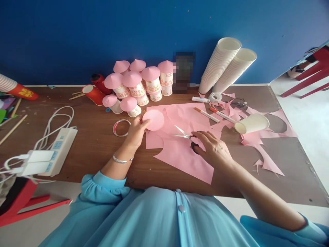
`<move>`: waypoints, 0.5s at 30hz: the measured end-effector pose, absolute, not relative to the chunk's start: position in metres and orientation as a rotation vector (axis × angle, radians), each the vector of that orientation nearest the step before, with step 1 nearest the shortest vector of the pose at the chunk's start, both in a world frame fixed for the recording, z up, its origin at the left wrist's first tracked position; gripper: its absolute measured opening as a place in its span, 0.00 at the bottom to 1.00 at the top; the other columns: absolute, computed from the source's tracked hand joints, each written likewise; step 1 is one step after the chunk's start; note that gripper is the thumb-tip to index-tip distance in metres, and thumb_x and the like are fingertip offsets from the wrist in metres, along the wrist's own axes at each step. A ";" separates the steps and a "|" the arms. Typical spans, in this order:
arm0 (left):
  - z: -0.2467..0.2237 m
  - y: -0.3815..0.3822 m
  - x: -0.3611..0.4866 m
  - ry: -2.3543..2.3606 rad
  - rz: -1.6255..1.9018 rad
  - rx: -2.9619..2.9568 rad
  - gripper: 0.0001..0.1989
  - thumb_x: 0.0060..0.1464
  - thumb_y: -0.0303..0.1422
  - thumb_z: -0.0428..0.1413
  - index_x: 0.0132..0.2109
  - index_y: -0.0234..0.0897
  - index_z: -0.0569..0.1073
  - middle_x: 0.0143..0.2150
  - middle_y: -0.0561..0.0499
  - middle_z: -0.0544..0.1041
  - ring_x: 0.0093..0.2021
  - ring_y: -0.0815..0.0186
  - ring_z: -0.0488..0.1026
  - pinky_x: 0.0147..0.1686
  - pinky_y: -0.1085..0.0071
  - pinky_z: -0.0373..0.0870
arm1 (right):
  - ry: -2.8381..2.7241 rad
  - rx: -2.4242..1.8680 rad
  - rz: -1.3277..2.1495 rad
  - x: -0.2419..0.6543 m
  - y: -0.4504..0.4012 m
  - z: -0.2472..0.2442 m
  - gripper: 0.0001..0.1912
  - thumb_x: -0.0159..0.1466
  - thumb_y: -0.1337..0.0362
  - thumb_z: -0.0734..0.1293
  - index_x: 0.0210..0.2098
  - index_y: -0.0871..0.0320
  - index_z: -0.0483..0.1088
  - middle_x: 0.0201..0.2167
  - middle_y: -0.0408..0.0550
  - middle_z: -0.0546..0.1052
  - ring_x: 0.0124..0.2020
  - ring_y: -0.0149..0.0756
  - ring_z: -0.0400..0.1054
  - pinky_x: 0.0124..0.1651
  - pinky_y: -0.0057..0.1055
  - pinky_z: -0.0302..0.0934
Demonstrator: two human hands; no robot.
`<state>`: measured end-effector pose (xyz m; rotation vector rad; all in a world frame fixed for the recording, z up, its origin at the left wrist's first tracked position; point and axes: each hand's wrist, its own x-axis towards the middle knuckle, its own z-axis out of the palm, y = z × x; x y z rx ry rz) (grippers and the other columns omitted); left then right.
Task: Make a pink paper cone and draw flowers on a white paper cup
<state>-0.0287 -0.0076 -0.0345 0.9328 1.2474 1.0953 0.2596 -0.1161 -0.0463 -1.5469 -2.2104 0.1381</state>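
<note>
My left hand (pixel 139 129) pinches the edge of a pink paper disc (pixel 155 120), held over the left part of the pink sheets. Scissors (pixel 185 136) with black handles are in my right hand (pixel 211 146), their blades parted and pointing left, above a large pink paper sheet (pixel 190 163) with a curved cut in its left edge. Behind my left hand stand several paper-cup towers (pixel 136 90) with pink cone tops and drawn patterns. An orange marker (pixel 207 115) and a red marker (pixel 223 115) lie at the right of the sheets.
Tall stacks of white cups (pixel 220 63) lean against the blue wall. A white cup (pixel 252 124) lies on its side among pink scraps (pixel 267 161) at the right. A tape roll (pixel 215 97) is near the markers. At the left are a power strip (pixel 63 147) and red cups (pixel 93 95).
</note>
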 end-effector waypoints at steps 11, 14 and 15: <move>-0.038 -0.004 -0.032 1.215 1.130 0.896 0.21 0.36 0.41 0.72 0.35 0.34 0.76 0.33 0.53 0.75 0.31 0.69 0.70 0.23 0.75 0.73 | -2.613 -1.128 0.004 0.261 -0.116 -0.042 0.19 0.68 0.73 0.65 0.57 0.61 0.71 0.50 0.55 0.82 0.51 0.44 0.78 0.46 0.36 0.74; -0.041 -0.005 -0.032 1.217 1.079 0.889 0.20 0.37 0.40 0.72 0.35 0.34 0.76 0.32 0.52 0.77 0.30 0.67 0.71 0.23 0.73 0.74 | -2.633 -1.148 0.043 0.270 -0.114 -0.040 0.20 0.67 0.74 0.65 0.58 0.60 0.71 0.49 0.56 0.82 0.49 0.44 0.78 0.45 0.36 0.74; -0.042 -0.006 -0.032 1.220 1.063 0.884 0.19 0.37 0.39 0.72 0.35 0.34 0.77 0.32 0.51 0.77 0.30 0.66 0.72 0.23 0.72 0.74 | -2.615 -1.183 0.045 0.273 -0.114 -0.039 0.19 0.68 0.73 0.64 0.57 0.59 0.71 0.49 0.56 0.82 0.48 0.44 0.79 0.43 0.36 0.74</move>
